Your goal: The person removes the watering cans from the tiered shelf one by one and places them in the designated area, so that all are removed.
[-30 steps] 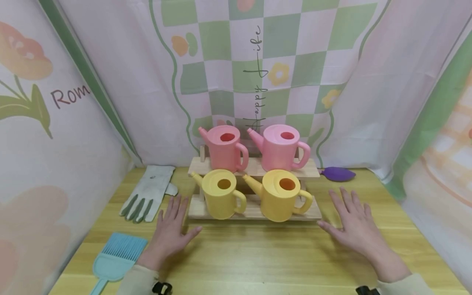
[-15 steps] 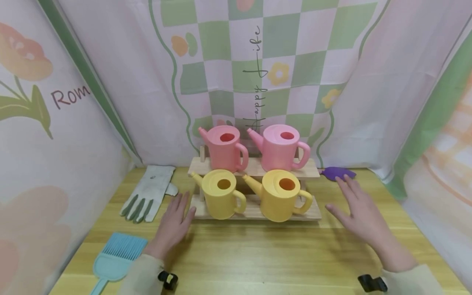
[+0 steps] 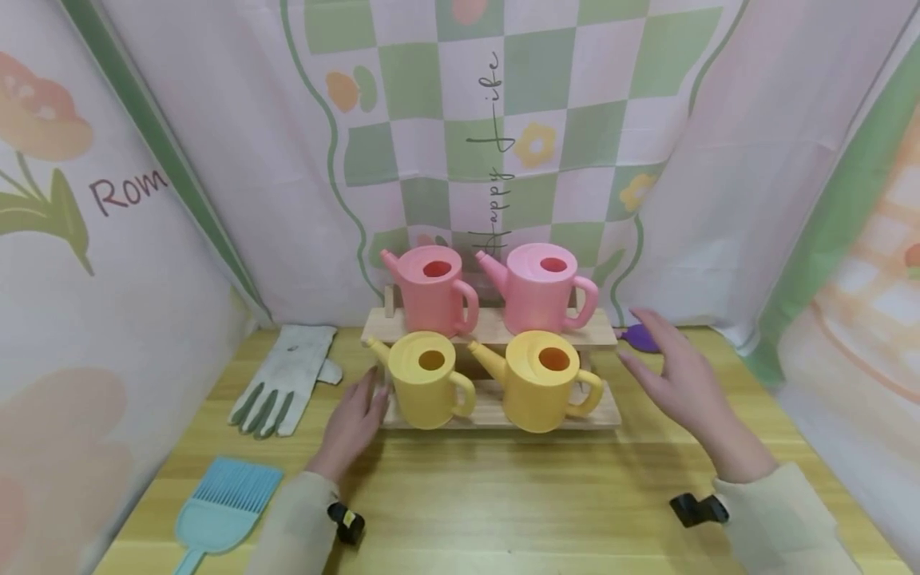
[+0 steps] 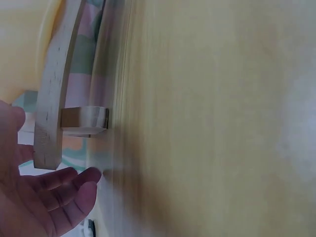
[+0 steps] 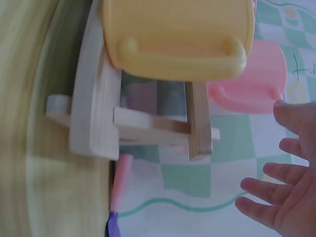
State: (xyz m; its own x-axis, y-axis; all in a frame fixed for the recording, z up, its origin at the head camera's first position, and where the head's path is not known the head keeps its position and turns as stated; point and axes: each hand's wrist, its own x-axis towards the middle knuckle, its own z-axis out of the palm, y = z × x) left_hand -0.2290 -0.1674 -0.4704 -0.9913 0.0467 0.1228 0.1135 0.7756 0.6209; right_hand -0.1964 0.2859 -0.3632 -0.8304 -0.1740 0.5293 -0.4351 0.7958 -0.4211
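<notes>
A two-tier wooden stand (image 3: 496,415) bears two pink watering cans, a coral one (image 3: 431,299) and a lighter one (image 3: 539,291), on its upper board. On the lower board are a pale yellow can (image 3: 424,391) and a deeper yellow one (image 3: 539,391). My left hand (image 3: 354,423) is at the lower board's left end; in the left wrist view its fingers bend loosely around the board end (image 4: 49,143), and contact is unclear. To the right of the stand, my right hand (image 3: 683,383) hovers with fingers spread, near the lighter pink can's handle, holding nothing.
A grey-white glove (image 3: 287,379) lies left of the stand, with a light blue dustpan-like tool (image 3: 223,507) in front of it. Behind my right hand lies a purple-bladed tool (image 3: 642,339) with a pink handle (image 5: 122,180). Patterned curtains (image 3: 474,120) surround the table (image 3: 496,511).
My left hand has moved right and inward to the lower board's end, its fingers bending more. My right hand has lifted and turned sideways, shifting slightly left. The cans stay on the stand.
</notes>
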